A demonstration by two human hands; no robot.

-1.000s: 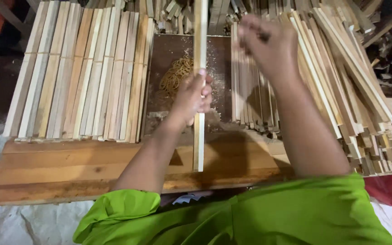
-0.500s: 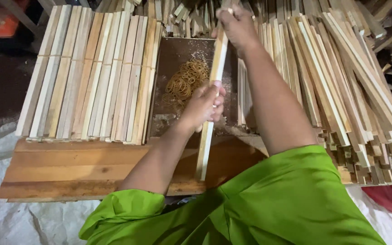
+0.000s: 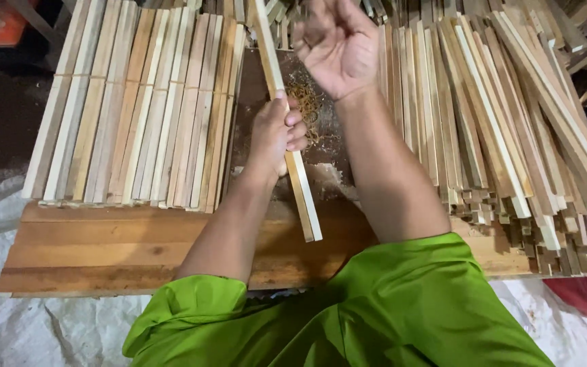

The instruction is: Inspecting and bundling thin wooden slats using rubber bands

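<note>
Over the wooden bench (image 3: pixel 103 251), both arms reach forward out of green sleeves (image 3: pixel 375 312). My left hand (image 3: pixel 276 132) is wrapped tight round a pale wooden slat (image 3: pixel 287 129), gripping it about mid-length, thumb and fingers closed on it. The slat runs tilted: its near end lies over the bench edge, just right of my left forearm, and its far end points up and away to the left, out past the top of view. My right hand (image 3: pixel 338 44) hangs above the far part of the bench, palm turned toward me, fingers loosely curled and apart, holding nothing. It is clear of the slat, just to its right.

Between the hands and below them, a dark patch of board (image 3: pixel 327 170) carries a small heap of tan rubber bands (image 3: pixel 305 102), partly hidden behind my left fingers, with pale sawdust scattered near the slat's lower half.

Left of the slat: flat rows of slats (image 3: pixel 137 109) laid side by side, long edges touching. Right of my right arm: a thick, looser pile of slats (image 3: pixel 511 129), ends stepped and uneven toward me.

White plastic sheeting (image 3: pixel 8 326) covers the ground under the bench's near edge.
</note>
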